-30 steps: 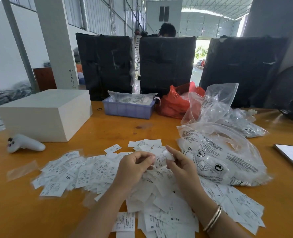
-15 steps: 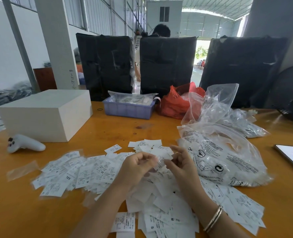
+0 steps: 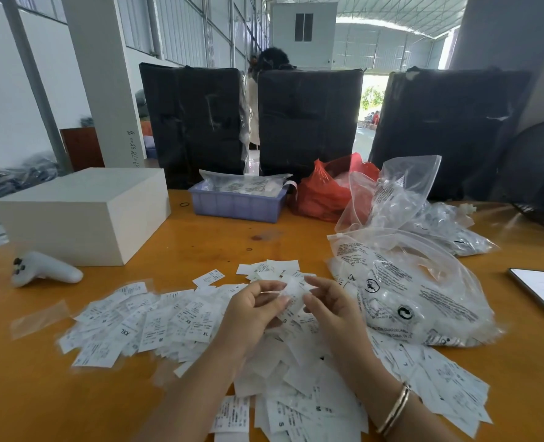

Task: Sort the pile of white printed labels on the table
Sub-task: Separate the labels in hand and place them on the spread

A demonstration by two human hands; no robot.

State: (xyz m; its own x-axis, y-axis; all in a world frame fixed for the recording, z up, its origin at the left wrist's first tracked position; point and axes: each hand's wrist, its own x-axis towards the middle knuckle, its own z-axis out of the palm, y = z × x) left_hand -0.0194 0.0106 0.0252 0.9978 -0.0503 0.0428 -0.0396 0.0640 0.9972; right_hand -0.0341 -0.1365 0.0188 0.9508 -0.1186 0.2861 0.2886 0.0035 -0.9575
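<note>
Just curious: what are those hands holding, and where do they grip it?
A white printed label, pinched between both hands: left hand on its left edge, right hand on its right.

The labels [image 3: 175, 320] lie spread on the table [image 3: 34, 400] in the middle. Both hands, the left hand [image 3: 251, 314] and the right hand [image 3: 331, 307], are above the pile. From there, the box [image 3: 82, 212] is at 10 o'clock, the controller [image 3: 44, 269] before it. The tray [image 3: 237, 204] is at 12 o'clock, the bags [image 3: 414, 291] at 2 o'clock, the phone [image 3: 541, 288] at 3 o'clock.

Orange table [image 3: 200, 240] w/ labels [image 3: 155, 323], box [image 3: 82, 212], bags [image 3: 417, 288], tray [image 3: 237, 204].
</note>
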